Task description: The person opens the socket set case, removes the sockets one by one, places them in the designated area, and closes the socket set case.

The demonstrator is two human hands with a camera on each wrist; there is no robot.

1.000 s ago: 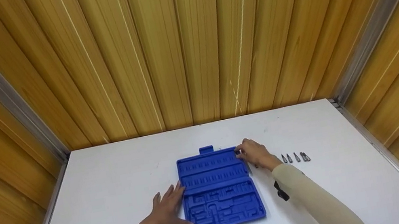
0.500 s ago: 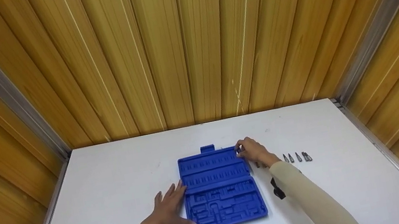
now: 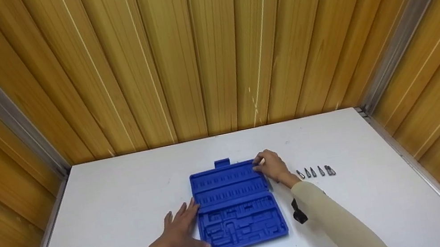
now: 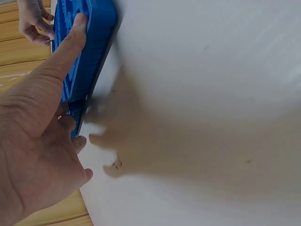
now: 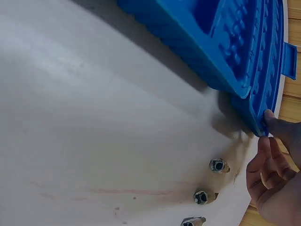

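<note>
A blue plastic tool case lies unfolded on the white table, its moulded slots facing up. Spread along its left side, my left hand rests its thumb on the near left corner, as the left wrist view also has it. At the far right corner my right hand pinches a small dark piece, probably a bit socket, mostly hidden under the thumb. The thumb lies inside the case rim, while other fingertips curl just outside it. Several metal bit sockets lie in a row right of that wrist.
The case's latch tab sticks out at the back. Yellow wood-patterned panels rise behind the white table and along both sides. In the right wrist view, a socket lies near the fingers.
The right wrist has shifted slightly left, uncovering another bit socket in the row. The dark piece shows less between its fingers. Left hand and case hold still; the head view drifts a little.
</note>
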